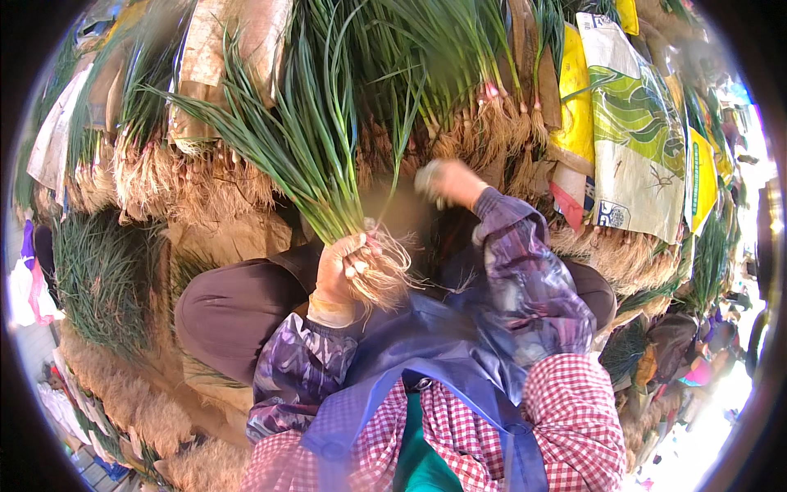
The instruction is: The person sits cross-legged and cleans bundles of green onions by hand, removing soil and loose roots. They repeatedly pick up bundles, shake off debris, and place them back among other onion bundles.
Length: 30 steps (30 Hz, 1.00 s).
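Observation:
My left hand [338, 264] is closed around the lower stems of a bunch of green onions [320, 166]. Their long leaves fan upward and to the left. Pale bulbs and tangled roots [384, 270] stick out on the right side of that fist. My right hand [449, 183] is to the right of the bunch, below the heaped onions, and blurred by motion. Its fingers look curled, but I cannot tell whether they hold anything. A single thin stalk [399, 147] stands apart from the bunch, between it and my right hand.
More green onions [492, 104] are heaped in front, roots toward me. Printed woven sacks [633, 135] cover some on the right, and brown sacking [203, 67] lies at the left. A dark green pile [101, 283] sits beyond my left knee [240, 313]. A blue apron [424, 350] covers my lap.

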Available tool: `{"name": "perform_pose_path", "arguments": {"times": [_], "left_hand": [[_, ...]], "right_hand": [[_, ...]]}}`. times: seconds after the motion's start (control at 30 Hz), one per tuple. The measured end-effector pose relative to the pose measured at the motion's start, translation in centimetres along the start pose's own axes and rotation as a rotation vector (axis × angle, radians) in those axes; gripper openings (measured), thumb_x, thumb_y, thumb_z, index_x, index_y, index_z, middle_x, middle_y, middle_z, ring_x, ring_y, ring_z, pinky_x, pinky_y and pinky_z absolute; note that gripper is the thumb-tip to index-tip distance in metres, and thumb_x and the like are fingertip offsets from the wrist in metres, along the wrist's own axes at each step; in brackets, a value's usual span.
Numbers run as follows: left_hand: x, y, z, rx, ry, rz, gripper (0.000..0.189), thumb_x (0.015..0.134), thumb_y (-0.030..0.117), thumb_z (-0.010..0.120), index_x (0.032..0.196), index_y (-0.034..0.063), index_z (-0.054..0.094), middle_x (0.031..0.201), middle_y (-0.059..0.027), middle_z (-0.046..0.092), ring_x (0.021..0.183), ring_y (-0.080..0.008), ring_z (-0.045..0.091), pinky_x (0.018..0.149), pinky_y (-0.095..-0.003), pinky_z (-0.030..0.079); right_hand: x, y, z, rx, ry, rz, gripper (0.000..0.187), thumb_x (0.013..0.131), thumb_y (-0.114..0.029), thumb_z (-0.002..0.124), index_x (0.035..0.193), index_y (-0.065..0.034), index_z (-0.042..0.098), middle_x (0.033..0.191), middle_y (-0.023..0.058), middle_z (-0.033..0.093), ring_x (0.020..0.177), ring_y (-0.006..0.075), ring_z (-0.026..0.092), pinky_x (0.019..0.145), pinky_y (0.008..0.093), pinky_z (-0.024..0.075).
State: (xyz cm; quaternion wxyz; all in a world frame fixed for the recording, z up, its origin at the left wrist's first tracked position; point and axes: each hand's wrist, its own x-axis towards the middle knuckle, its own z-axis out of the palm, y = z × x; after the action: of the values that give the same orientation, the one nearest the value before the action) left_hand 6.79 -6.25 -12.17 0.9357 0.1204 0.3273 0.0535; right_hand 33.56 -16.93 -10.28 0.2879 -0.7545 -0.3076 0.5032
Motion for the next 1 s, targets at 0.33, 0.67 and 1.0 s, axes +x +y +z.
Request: {"name": "perform_pose_path", "arguments": {"times": [0.33,0.67,1.0], "left_hand": [[-1.0,1.2,2.4,-0.136,-0.408,0.056,0.036,0.083,0.016,0.065,0.109,0.0029,0.044,0.097,-0.0107,0.054,0.083,-0.0234,0.065,0.071,-0.0343,0.058],[-0.1,1.2,2.0,-0.056,-0.142,0.084,0.039,0.086,0.017,0.063,0.120,0.0003,0.054,0.108,-0.0160,0.061,0.082,-0.0268,0.064,0.074,-0.0396,0.057],[-2.0,1.1,3.6,-0.145,-0.175,0.087,0.039,0.086,0.021,0.064,0.118,0.0009,0.055,0.110,-0.0162,0.061,0.101,-0.0284,0.062,0.091,-0.0387,0.053]], "right_hand": [[7.6,1.5,-5.1,-0.535,0.175,0.233,0.042,0.089,-0.045,0.066,0.101,-0.0050,0.072,0.088,0.0127,0.071,0.077,0.0245,0.067,0.072,0.0393,0.0529],[-5.8,-2.8,6.7,-0.650,0.445,-0.549,0.027,0.082,-0.023,0.069,0.107,-0.0117,0.069,0.079,0.0127,0.068,0.068,0.0270,0.066,0.062,0.0374,0.0513],[-2.2,-2.0,5.0,0.231,0.046,0.015,0.037,0.095,-0.040,0.059,0.114,-0.0092,0.063,0.084,0.0082,0.067,0.065,0.0190,0.063,0.061,0.0327,0.0522]]}}
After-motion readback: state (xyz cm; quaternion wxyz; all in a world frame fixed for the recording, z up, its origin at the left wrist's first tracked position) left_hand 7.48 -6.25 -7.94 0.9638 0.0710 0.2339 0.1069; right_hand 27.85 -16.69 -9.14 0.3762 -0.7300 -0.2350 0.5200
